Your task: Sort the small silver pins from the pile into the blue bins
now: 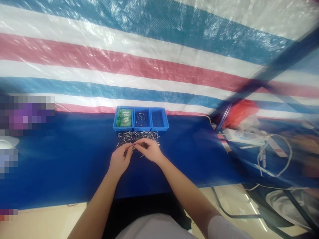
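A heap of small metal pins [138, 136] lies on the blue table cover [74, 159], just in front of three small blue bins [141, 119]. My left hand [120, 160] and my right hand [149, 149] meet at the near edge of the heap, fingers pinched together on a pin between them. The left bin [124, 118] holds green packets, the middle bin [142, 118] holds several pins, and the right bin [159, 119] holds a few.
A striped red, white and blue tarp [149, 63] hangs behind the table. To the right lie a white power strip with cables [264, 146] and a red bag [240, 111]. A dark blue frame bar [274, 66] slants across the right.
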{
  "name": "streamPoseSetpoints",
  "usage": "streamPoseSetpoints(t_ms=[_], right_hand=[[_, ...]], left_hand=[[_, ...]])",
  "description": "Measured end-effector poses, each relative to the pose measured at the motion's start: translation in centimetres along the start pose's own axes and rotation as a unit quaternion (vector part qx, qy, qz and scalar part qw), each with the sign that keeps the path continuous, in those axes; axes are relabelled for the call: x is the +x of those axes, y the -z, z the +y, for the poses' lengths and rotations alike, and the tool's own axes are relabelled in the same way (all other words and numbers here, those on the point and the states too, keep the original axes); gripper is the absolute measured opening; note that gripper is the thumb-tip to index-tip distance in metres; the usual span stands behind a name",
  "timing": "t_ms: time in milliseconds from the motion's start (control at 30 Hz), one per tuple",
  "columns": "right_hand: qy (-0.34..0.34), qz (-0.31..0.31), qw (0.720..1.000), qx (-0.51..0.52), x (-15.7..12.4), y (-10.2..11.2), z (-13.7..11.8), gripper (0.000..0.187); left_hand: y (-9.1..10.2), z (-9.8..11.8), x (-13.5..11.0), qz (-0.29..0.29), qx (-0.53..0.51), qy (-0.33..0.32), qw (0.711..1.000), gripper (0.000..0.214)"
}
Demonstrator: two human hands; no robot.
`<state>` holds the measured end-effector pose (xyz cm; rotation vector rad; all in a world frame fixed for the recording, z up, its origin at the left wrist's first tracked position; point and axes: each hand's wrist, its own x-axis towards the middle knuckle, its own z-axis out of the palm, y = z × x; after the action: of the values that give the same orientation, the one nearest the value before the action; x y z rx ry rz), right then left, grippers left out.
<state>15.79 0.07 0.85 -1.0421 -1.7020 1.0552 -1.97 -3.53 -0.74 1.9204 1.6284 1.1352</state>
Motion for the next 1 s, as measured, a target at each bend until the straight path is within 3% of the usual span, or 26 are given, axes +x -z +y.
streamPoseSetpoints(t_ms=[367,700,1000], right_hand=[[-0.004,-0.009,1.000,0.018,-0.09,0.07,-0.38,0.019],[0.019,-0.004,1.000,0.020,-0.15,0.04,-0.13,0.019],[-0.024,0.002,0.997,0.074,0.00,0.09,-0.21,0.020]], left_hand=[[0.25,-0.26,-0.05,-0.001,0.023,-0.011,1.000,0.026],[-0.36,0.06,-0.26,0.027,0.016,-0.077,0.997,0.020],[-0.30,-0.46,-0.19,0.023,0.018,-0.046,0.999,0.021]])
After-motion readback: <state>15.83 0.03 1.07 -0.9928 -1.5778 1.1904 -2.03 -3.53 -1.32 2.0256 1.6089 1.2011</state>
